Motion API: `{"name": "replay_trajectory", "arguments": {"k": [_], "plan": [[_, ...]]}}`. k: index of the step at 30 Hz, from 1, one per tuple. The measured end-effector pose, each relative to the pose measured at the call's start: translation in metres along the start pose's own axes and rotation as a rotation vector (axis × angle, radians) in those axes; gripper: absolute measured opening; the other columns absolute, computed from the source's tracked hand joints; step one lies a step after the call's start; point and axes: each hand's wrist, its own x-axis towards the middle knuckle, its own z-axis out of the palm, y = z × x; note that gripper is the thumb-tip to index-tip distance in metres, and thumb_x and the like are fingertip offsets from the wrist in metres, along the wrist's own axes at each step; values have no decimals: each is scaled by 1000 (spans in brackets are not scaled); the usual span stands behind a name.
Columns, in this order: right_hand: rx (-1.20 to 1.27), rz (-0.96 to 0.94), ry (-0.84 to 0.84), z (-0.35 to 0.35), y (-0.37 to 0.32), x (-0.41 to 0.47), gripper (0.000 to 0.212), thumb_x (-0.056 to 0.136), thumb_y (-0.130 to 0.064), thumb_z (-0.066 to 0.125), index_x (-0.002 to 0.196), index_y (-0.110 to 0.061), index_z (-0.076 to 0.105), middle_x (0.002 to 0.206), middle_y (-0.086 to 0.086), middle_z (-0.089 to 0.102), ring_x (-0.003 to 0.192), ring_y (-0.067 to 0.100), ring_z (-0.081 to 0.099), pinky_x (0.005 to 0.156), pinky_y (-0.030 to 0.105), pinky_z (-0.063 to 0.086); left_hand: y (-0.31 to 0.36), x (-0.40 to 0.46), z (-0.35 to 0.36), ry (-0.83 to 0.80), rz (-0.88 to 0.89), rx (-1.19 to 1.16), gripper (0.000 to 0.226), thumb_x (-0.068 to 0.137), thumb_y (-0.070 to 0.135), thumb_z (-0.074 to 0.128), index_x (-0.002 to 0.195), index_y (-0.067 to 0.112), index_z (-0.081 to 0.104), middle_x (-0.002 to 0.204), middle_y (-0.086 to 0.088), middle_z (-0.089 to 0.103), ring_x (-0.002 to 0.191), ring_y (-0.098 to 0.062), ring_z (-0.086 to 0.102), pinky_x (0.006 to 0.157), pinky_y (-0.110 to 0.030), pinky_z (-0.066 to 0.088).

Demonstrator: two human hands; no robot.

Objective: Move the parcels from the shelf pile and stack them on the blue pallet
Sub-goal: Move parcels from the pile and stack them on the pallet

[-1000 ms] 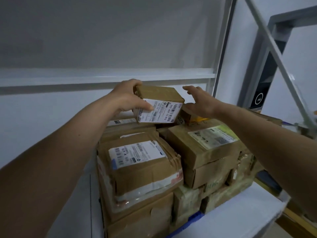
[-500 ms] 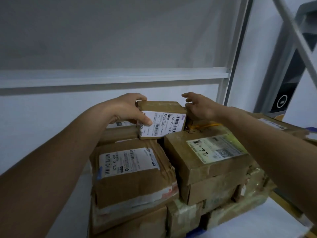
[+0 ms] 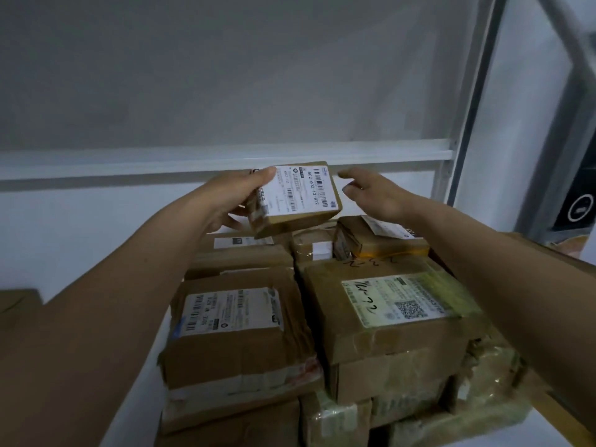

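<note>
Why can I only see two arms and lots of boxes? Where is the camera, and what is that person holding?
No machine is here, just a person. The camera sits on the person's head and looks forward and down, so you only see their arms reaching out.

The left hand has its grip on a small brown cardboard parcel with a white barcode label, lifted above the others. The right hand is open beside it, fingers relaxed, and does not seem to touch it.

Below lies a pile of brown cardboard parcels wrapped in tape, stacked on a white metal shelf. One big taped box with a greenish label sits on the right. The blue pallet is not in this picture.
</note>
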Motion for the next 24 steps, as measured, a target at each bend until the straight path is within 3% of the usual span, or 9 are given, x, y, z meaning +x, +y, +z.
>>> {"name": "replay_trajectory", "arguments": {"k": [2, 4, 7, 10, 13, 15, 18, 21, 24], "plan": [[76, -26, -7, 6, -12, 6, 45, 102, -22, 36, 146, -16, 32, 136, 9, 50, 111, 20, 51, 87, 28, 39, -3, 0, -1, 79, -61, -99, 34, 91, 54, 51, 92, 24, 67, 79, -1, 74, 81, -23, 68, 60, -36, 59], [162, -42, -22, 15, -26, 14, 43, 102, -24, 37, 144, -17, 33, 136, 8, 50, 112, 21, 51, 90, 32, 45, -7, 1, -3, 163, -112, -184, 37, 92, 55, 50, 90, 21, 65, 86, -6, 71, 80, -26, 69, 54, -37, 58], [167, -24, -49, 30, -43, 30, 41, 101, -22, 38, 141, -16, 36, 135, 7, 50, 108, 20, 51, 97, 41, 48, -15, 9, -8, 260, -139, -197, 42, 92, 57, 47, 95, 19, 65, 93, -7, 66, 83, -29, 68, 62, -43, 60], [139, -3, -70, 41, -53, 49, 34, 101, -17, 37, 134, -12, 42, 129, 9, 53, 101, 21, 52, 95, 43, 50, -27, 19, -17, 190, -110, -142, 52, 87, 63, 51, 112, 19, 60, 106, -5, 66, 93, -28, 66, 80, -46, 58], [127, 23, -93, 50, -60, 68, 33, 99, -11, 32, 129, -10, 46, 124, 12, 54, 106, 30, 54, 92, 49, 51, -42, 26, -27, 70, -73, -142, 66, 73, 57, 72, 124, 28, 41, 112, -1, 60, 98, -27, 63, 81, -47, 58], [104, 44, -116, 57, -63, 81, 35, 99, -11, 31, 132, -14, 44, 119, 8, 50, 102, 27, 50, 88, 48, 53, -51, 32, -33, 11, -79, -200, 66, 73, 47, 76, 127, 27, 44, 114, -3, 61, 99, -29, 65, 80, -47, 58], [26, 68, -180, 71, -62, 103, 37, 99, -13, 35, 135, -13, 43, 119, 9, 49, 102, 28, 49, 82, 43, 53, -61, 43, -33, -7, -102, -228, 49, 82, 38, 72, 121, 13, 56, 108, -10, 67, 90, -28, 71, 77, -43, 59], [36, 140, -176, 90, -59, 123, 38, 98, -13, 42, 134, -1, 41, 124, 20, 55, 90, 26, 51, 72, 36, 45, -71, 57, -28, 39, -111, -175, 38, 85, 38, 68, 105, 5, 64, 98, -12, 71, 83, -25, 72, 77, -41, 59], [96, 184, -137, 107, -56, 136, 27, 96, -20, 52, 110, 2, 58, 102, 16, 61, 83, 24, 57, 71, 35, 48, -80, 70, -23, 52, -151, -161, 40, 89, 39, 63, 105, 2, 61, 97, -11, 68, 85, -25, 70, 78, -38, 59]]}}
